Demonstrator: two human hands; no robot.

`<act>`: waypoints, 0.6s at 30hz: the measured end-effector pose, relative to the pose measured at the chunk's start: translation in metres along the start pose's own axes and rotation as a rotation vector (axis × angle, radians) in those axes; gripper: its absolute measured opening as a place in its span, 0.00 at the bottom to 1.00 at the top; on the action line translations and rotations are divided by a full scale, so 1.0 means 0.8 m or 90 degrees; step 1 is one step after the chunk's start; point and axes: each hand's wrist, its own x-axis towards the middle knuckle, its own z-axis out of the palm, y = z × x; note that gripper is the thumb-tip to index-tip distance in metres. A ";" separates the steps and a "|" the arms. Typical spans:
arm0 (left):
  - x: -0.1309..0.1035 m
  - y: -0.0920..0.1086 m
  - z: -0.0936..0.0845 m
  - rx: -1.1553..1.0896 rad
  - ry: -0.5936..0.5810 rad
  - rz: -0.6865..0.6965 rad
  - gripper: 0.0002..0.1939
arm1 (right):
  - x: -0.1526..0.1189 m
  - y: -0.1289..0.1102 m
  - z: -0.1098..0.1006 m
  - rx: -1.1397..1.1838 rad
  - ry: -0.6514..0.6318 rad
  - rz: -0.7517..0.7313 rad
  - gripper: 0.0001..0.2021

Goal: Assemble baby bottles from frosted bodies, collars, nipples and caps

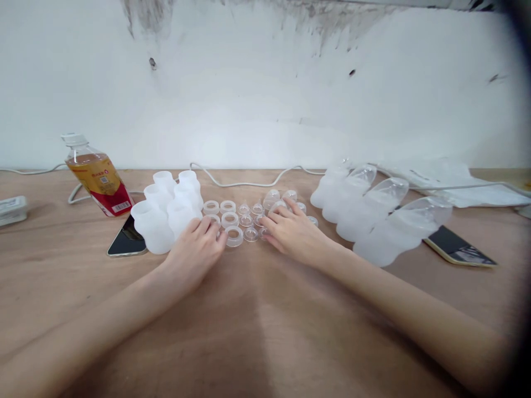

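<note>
My left hand rests on the near left side of a group of translucent rings, fingers bent down and apart, with some tips hidden. It partly covers a ring and touches the edge of the group. Over small clear dome-shaped pieces my right hand lies with its fingers spread, gripping nothing visible. Larger clear caps stand just beyond its fingers. Left of my left hand are frosted white cups in rows. Right of my right hand stand frosted containers topped by tilted clear oval covers.
A tilted-looking drink bottle stands at the left, near a dark phone. Another phone lies at the right. A white cable runs along the wall. Plastic packaging lies back right, and a white box far left.
</note>
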 end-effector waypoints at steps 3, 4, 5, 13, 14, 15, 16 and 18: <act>0.000 0.000 0.001 -0.005 0.003 0.005 0.11 | 0.001 -0.001 0.001 0.007 0.000 -0.006 0.08; 0.000 0.000 0.001 -0.004 0.005 0.008 0.11 | 0.001 -0.002 0.002 0.008 -0.003 -0.007 0.08; 0.000 0.000 0.000 -0.002 0.007 0.009 0.11 | 0.000 -0.003 0.003 0.011 -0.007 -0.005 0.08; 0.001 0.003 -0.002 -0.006 0.042 0.001 0.11 | -0.001 0.019 -0.027 0.000 0.012 0.095 0.13; 0.001 0.003 -0.002 -0.007 0.056 0.000 0.11 | -0.004 0.028 -0.037 -0.024 0.014 0.153 0.14; 0.001 0.003 -0.002 -0.008 0.071 -0.001 0.11 | -0.007 0.038 -0.048 -0.054 0.005 0.214 0.14; 0.001 0.004 -0.003 -0.010 0.083 0.000 0.10 | -0.012 0.048 -0.059 -0.093 -0.010 0.292 0.15; 0.001 0.004 -0.003 -0.010 0.100 0.004 0.09 | -0.024 0.071 -0.079 -0.162 -0.076 0.446 0.19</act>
